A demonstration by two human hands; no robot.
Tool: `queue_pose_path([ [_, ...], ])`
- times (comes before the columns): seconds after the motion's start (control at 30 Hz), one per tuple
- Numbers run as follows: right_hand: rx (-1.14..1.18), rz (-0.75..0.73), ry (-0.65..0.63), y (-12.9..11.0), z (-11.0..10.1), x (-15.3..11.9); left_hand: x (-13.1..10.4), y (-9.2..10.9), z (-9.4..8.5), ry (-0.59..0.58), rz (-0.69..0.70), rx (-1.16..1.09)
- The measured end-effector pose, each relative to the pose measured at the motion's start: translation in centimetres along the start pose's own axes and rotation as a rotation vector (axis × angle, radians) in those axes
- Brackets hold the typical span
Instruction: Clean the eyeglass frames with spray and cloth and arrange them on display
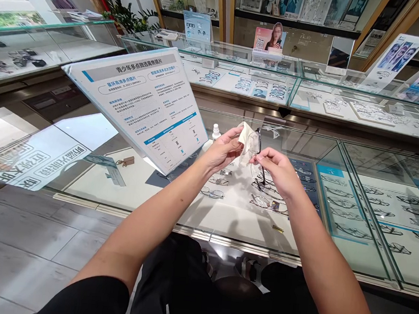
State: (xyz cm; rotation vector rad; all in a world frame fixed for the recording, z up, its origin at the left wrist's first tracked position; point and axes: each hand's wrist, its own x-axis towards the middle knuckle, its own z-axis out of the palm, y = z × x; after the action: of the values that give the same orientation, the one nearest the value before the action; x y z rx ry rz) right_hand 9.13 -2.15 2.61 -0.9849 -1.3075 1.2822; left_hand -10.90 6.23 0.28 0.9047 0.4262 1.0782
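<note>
My left hand (227, 149) is closed on a cream cloth (247, 143), which lies against a lens of a pair of dark-framed glasses (258, 144). The fingers of my right hand (273, 165) pinch the lower part of these glasses, just right of the cloth. Both hands are above the glass counter (203, 218). Under the glass, or on it, lie several more glasses (212, 193) and a small gold-coloured piece (278, 229). A white bottle (216, 131) stands behind my left hand.
A large printed sign (140, 106) leans at the left of the counter. Near it are a brown keychain item (125, 161) and a leaflet (110, 169). More glass display cases (294, 86) run along the back, with upright posters (394, 63) on top.
</note>
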Motion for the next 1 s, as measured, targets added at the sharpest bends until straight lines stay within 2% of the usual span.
queue_pose_path([
  [0.33,0.013,-0.001,-0.086,-0.5,0.8,-0.4,-1.0,0.0,2.2,-0.059,0.062,0.144],
  [0.57,0.069,-0.011,-0.062,-0.4,0.4,-0.3,-1.3,0.4,2.6,-0.005,0.057,0.164],
  [1.0,0.010,-0.048,-0.153,-0.5,0.2,-0.3,-1.4,0.0,2.6,-0.155,-0.062,0.224],
])
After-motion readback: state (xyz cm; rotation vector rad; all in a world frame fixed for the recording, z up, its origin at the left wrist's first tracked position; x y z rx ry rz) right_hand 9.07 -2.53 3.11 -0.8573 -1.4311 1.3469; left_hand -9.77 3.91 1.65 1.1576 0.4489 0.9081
